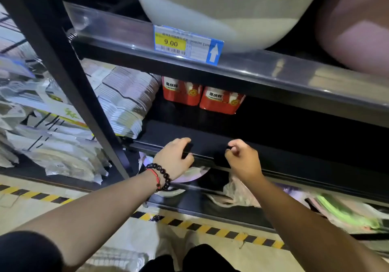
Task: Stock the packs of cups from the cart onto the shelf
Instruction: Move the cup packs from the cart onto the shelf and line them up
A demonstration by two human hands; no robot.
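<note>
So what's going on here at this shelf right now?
A person is crouched at a store shelf, both hands on its front rail. The left hand, with a bead bracelet on the wrist, grips the rail edge; the right hand pinches something small and dark just above it. Neither holds a pack. Two red packs of cups already stand at the back of that shelf, beside stacked white packages.

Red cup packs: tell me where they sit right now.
In the head view, the two red cup packs stand side by side at the back of the middle shelf, right of the white packets, below the 9.00 price tag.
</note>
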